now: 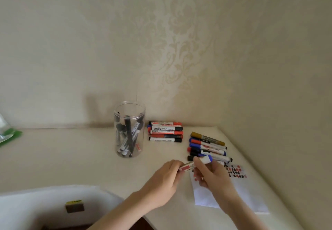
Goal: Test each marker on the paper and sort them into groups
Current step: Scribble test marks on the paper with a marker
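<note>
Both of my hands hold one white marker (190, 166) with a red label and a blue cap (208, 159), just above the white paper (239, 192). My left hand (164, 179) grips the barrel end. My right hand (212, 174) pinches the marker near the blue cap. Red and black test marks (235, 171) cover the paper's far edge. A clear jar (129, 129) holds several black markers. One group of red and black markers (166, 131) lies by the wall. A second group (208, 147) lies just beyond the paper.
A white sink basin (45, 206) with a small sponge (74, 206) sits at the lower left. A green-and-clear object (8, 133) stands at the far left edge. The patterned wall runs close behind the counter, whose edge slopes down on the right.
</note>
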A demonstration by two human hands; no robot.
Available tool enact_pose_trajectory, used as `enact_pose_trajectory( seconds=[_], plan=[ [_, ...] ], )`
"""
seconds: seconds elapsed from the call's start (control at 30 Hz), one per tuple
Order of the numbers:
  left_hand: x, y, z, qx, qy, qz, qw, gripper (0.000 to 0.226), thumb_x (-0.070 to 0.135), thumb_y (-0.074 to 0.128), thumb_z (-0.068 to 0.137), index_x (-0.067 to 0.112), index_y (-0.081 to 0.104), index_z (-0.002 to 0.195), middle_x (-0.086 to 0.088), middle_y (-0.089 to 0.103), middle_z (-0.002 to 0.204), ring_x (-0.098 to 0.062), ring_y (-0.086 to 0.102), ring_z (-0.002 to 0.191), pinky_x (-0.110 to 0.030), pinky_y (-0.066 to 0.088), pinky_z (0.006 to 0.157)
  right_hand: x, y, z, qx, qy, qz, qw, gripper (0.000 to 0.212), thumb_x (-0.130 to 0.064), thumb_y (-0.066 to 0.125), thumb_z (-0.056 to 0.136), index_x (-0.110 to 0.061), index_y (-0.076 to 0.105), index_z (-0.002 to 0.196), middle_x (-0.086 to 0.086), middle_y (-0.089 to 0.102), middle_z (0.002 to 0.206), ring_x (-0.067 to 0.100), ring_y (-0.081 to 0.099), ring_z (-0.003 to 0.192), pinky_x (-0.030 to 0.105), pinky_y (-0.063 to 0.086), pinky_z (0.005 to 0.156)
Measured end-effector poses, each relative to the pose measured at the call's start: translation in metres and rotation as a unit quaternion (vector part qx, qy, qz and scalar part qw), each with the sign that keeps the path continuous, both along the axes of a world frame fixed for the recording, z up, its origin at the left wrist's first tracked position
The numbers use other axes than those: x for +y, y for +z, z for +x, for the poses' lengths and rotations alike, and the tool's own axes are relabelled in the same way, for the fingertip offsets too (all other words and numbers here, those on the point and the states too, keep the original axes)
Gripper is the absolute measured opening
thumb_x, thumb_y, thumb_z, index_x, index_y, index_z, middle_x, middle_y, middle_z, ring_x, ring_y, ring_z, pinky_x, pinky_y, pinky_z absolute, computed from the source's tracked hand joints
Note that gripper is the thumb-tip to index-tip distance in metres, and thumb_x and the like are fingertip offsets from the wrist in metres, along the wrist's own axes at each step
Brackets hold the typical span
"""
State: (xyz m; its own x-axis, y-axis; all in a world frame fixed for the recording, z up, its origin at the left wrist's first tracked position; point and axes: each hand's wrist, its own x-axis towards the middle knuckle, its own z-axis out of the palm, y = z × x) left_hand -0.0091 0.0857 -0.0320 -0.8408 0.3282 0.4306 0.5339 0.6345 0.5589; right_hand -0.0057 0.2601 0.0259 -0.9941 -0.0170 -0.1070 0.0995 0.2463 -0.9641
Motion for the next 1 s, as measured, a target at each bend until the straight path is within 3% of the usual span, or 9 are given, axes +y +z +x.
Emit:
enact_pose_trajectory(
  seconds=[0.1,0.23,0.33,0.47,0.6,0.67,0.8,0.9,1.0],
  plan=[
    [0.017,0.003,0.007,-0.011,-0.022,-0.002,1.0,0.019,0.03,0.041,0.104,0.018,0.052,0.114,0.01,0.049,0.097,-0.003,0.049,0.079,-0.011,0.039,0.07,-0.002,-0.012,0.016,0.0,-0.002,-0.038,0.999,0.036,-0.037,0.064,0.09,-0.001,0.067,0.082,0.005,0.057,0.061,0.016,0.048,0.056,0.025,0.039,0.052],
    [0.025,0.007,0.015,-0.019,-0.043,-0.01,0.999,0.021,0.029,0.041,0.104,0.017,0.051,0.119,0.016,0.047,0.1,0.003,0.052,0.08,-0.007,0.04,0.072,0.003,-0.016,0.022,0.001,0.0,-0.056,0.998,0.035,-0.03,0.061,0.094,0.004,0.065,0.085,0.003,0.055,0.059,0.013,0.045,0.053,0.023,0.038,0.051],
    [0.029,0.014,0.015,-0.041,-0.059,-0.003,0.997,0.019,0.028,0.041,0.105,0.017,0.051,0.116,0.024,0.046,0.089,0.011,0.053,0.077,-0.007,0.039,0.067,0.007,-0.014,0.021,0.005,0.014,-0.084,0.996,0.031,-0.025,0.059,0.096,0.002,0.061,0.082,0.003,0.053,0.059,0.012,0.043,0.054,0.023,0.036,0.051],
    [0.033,0.023,0.012,-0.087,-0.074,0.015,0.993,0.02,0.031,0.04,0.105,0.015,0.051,0.109,0.012,0.059,0.088,-0.003,0.056,0.071,-0.022,0.046,0.064,0.012,-0.014,0.021,0.029,0.03,-0.105,0.994,0.028,-0.023,0.056,0.097,-0.006,0.057,0.075,0.002,0.045,0.056,0.012,0.034,0.051,0.022,0.03,0.048],
    [0.041,0.029,0.014,-0.114,-0.088,0.036,0.989,0.026,0.032,0.042,0.104,0.021,0.052,0.124,0.022,0.056,0.081,0.002,0.056,0.066,-0.011,0.038,0.059,0.021,-0.016,0.02,0.057,0.037,-0.106,0.992,0.029,-0.024,0.056,0.097,0.002,0.058,0.086,0.002,0.044,0.057,0.013,0.034,0.053,0.024,0.03,0.049],
    [0.042,0.029,0.013,-0.136,-0.084,0.049,0.986,0.031,0.034,0.046,0.102,0.028,0.05,0.132,0.024,0.054,0.068,0.0,0.053,0.058,-0.011,0.035,0.054,0.028,-0.015,0.021,0.07,0.048,-0.084,0.993,0.027,-0.026,0.057,0.097,-0.001,0.061,0.087,0.001,0.049,0.059,0.012,0.039,0.055,0.023,0.035,0.052],
    [0.045,0.033,0.008,-0.168,-0.085,0.051,0.981,0.038,0.041,0.051,0.099,0.029,0.047,0.135,0.02,0.055,0.063,-0.001,0.049,0.053,-0.014,0.033,0.051,0.046,-0.015,0.018,0.054,0.042,-0.113,0.991,0.028,-0.029,0.059,0.094,-0.003,0.065,0.087,0.0,0.053,0.061,0.01,0.042,0.054,0.021,0.037,0.051],
    [0.049,0.033,0.002,-0.157,-0.032,0.005,0.987,0.044,0.045,0.056,0.096,0.03,0.044,0.135,0.021,0.046,0.074,0.007,0.048,0.064,-0.007,0.034,0.055,0.073,-0.019,0.008,0.079,-0.075,-0.144,0.984,0.021,-0.026,0.06,0.094,-0.007,0.069,0.095,0.005,0.061,0.067,0.012,0.049,0.057,0.024,0.041,0.054],
    [0.051,0.025,0.0,-0.085,-0.001,-0.119,0.989,0.051,0.057,0.052,0.093,0.036,0.046,0.139,0.012,0.043,0.104,-0.002,0.042,0.094,-0.009,0.031,0.074,0.099,-0.023,0.0,0.169,-0.125,-0.069,0.975,0.014,-0.009,0.058,0.095,-0.014,0.071,0.098,0.004,0.069,0.074,0.008,0.058,0.059,0.018,0.05,0.057]
  ],
)
